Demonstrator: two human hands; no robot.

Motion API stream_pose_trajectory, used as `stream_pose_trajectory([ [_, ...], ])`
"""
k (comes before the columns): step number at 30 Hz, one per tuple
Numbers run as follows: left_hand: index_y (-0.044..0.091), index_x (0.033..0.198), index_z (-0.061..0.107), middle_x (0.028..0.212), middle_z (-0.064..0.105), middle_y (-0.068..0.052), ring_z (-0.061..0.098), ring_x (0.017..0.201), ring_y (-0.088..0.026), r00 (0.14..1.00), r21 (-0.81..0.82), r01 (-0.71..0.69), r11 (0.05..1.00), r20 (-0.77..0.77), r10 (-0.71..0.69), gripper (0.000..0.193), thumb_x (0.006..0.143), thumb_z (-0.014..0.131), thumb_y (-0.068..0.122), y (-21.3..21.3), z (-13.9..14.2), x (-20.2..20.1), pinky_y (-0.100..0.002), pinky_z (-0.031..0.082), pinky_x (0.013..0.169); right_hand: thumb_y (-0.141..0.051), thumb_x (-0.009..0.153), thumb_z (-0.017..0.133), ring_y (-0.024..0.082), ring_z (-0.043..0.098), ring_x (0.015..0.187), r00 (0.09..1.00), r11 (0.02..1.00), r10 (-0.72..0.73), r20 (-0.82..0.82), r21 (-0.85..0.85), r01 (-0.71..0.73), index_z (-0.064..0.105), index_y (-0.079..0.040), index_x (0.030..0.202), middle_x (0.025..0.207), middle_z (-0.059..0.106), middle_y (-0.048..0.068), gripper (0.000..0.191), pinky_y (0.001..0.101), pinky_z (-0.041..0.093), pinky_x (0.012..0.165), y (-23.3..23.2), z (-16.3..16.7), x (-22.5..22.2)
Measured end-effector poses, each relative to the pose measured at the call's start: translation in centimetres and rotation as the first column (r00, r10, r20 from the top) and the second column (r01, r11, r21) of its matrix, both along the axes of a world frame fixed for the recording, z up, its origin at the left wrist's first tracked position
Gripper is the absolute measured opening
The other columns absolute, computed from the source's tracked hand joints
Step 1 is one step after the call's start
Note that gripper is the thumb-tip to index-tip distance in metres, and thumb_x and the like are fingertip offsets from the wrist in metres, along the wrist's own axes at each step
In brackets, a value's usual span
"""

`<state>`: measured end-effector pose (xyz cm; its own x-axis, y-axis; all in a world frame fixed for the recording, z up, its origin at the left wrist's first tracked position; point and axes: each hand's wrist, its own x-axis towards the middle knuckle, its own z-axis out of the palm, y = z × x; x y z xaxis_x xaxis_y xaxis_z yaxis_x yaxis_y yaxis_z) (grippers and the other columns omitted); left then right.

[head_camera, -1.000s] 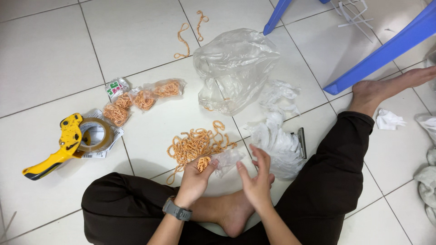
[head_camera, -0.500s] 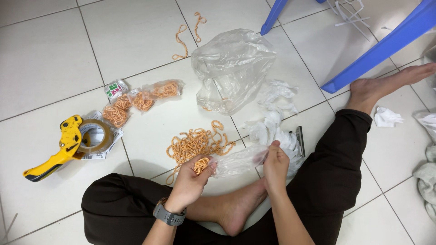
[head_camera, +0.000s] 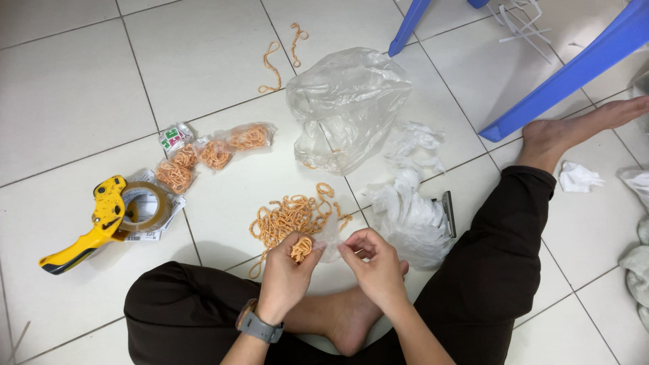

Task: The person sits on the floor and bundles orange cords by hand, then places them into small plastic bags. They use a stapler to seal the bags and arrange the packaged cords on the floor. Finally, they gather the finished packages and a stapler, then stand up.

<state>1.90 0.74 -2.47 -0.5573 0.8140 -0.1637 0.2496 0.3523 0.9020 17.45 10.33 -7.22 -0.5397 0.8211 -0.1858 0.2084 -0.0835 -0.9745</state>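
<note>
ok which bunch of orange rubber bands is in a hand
The small bunch pinched in the left hand; the big loose pile and the bagged bunches lie on the floor.

Bright even overhead light, soft shadow under my legs, faint sheen on floor tiles point(head_camera: 67, 81), sharp focus, slight edge distortion.

the person sits cross-legged on the floor, both forearms reaching forward over the folded legs. the left hand point(head_camera: 284, 270) is curled, thumb and fingertips pinched together and closed around something small, palm turned inward; a watch sits on that wrist. the right hand point(head_camera: 374, 265) is just beside it, nearly touching, fingers bent and thumb pressed to the forefinger in a pinch. one bare foot tucks under between the knees, the other leg stretches out to the right.
</note>
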Motion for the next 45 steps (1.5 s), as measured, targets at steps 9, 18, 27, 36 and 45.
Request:
stream_pose_trajectory([
  [9,0.003,0.090,0.067,0.063,0.059,-0.005,0.051,0.053,-0.011,0.985,0.121,0.040,0.992,0.162,-0.060,0.022,0.089,0.081,0.021,0.4,-0.4,-0.3,-0.027,0.043,0.049,0.007,0.084,0.066,0.018,0.065,0.076,0.972,0.857,0.047,0.228,0.491,-0.157,0.073,-0.005,0.118,0.113,0.065,0.011,0.037,0.0305,0.055,0.068,-0.8,1.5,0.0],
  [18,0.008,0.095,0.056,0.070,0.051,0.001,0.043,0.054,-0.007,0.618,0.640,-0.374,0.671,0.711,-0.335,0.041,0.112,0.044,0.043,2.0,1.4,0.6,-0.022,0.036,0.048,0.005,0.080,0.068,0.017,0.065,0.066,0.976,0.958,0.044,0.214,0.266,-0.102,0.069,-0.004,0.123,0.109,0.067,0.011,0.044,0.0295,0.055,0.060,-2.0,3.3,-1.8],
  [27,0.003,0.119,0.061,0.113,0.060,-0.014,0.060,0.109,-0.032,0.875,0.483,0.367,0.795,-0.469,-0.119,0.037,0.111,0.040,0.033,1.4,1.7,1.6,-0.049,0.045,0.096,0.005,0.084,0.070,0.014,0.074,0.087,0.999,0.993,-0.011,-0.042,0.119,0.016,0.065,0.003,0.114,0.096,0.077,0.011,0.030,0.0286,0.059,0.074,-3.1,2.2,-1.9],
  [36,0.003,0.119,0.062,0.108,0.063,-0.015,0.067,0.100,-0.025,0.985,0.081,0.133,0.988,-0.122,-0.122,0.034,0.086,0.069,0.005,0.6,3.5,0.4,-0.037,0.057,0.085,0.010,0.083,0.067,0.015,0.073,0.093,1.000,0.983,-0.003,0.016,0.183,0.000,0.047,-0.001,0.149,0.124,0.071,0.016,0.071,0.0266,0.060,0.080,-4.0,1.9,-2.0],
  [45,0.004,0.125,0.057,0.104,0.066,-0.012,0.064,0.079,-0.025,0.994,-0.166,0.093,0.982,-0.050,-0.102,0.044,0.083,0.071,0.004,1.6,3.7,-1.2,-0.035,0.055,0.067,0.010,0.079,0.066,0.019,0.070,0.080,0.990,0.945,0.101,0.098,0.302,-0.126,0.048,-0.003,0.147,0.135,0.063,0.020,0.071,0.0291,0.058,0.068,-5.8,3.7,-2.7],
])
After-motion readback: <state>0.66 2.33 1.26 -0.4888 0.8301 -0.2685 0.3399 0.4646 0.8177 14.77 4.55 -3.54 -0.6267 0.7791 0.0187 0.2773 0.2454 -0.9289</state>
